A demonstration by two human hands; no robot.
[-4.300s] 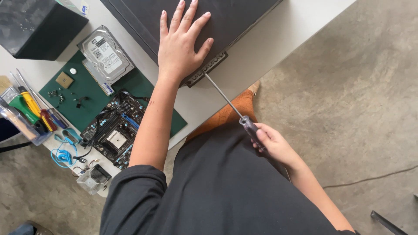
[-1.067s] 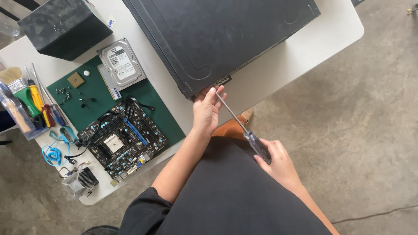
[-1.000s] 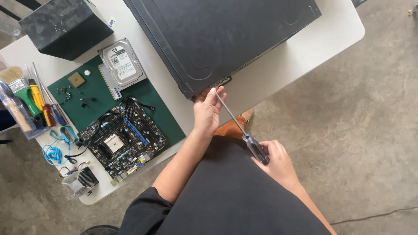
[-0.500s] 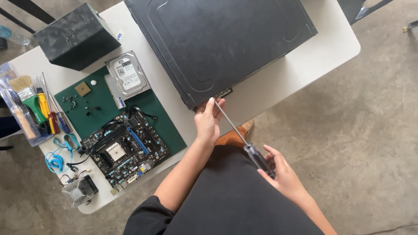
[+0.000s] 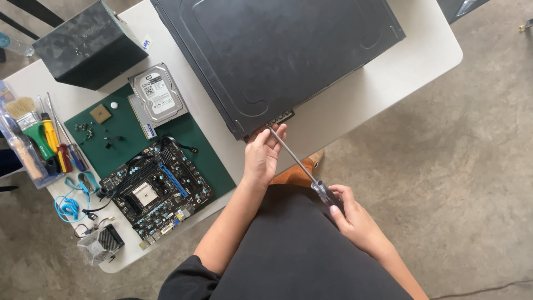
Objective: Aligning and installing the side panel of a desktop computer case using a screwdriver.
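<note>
1. The right hand [image 5: 350, 214] is closed around the handle of a long screwdriver [image 5: 300, 165], low in the view over the person's dark lap.
2. The left hand [image 5: 262, 154] has its fingers curled loosely about the shaft near the tip, touching the near edge of the black case [image 5: 277, 53] (whether it pinches the shaft or only steadies it, I cannot tell).
3. The screwdriver runs slantwise from the right hand up to the case's near edge, where its tip meets the rear panel beside a row of ports.
4. The case lies flat on the white counter [image 5: 388, 94], side panel up, its near corner close to the counter edge.
5. Left of the case, a green mat [image 5: 133, 133] carries a motherboard [image 5: 155, 191], with loose screws and a small square chip farther back.
6. A hard drive [image 5: 158, 100] lies at the mat's far edge, just beside the case.
7. A black box [image 5: 89, 47] stands at the far left corner.
8. At the counter's left edge sit a brush [image 5: 25, 119] and coloured screwdrivers in a clear tray, with a blue coiled strap [image 5: 69, 203] nearer the person.
</note>
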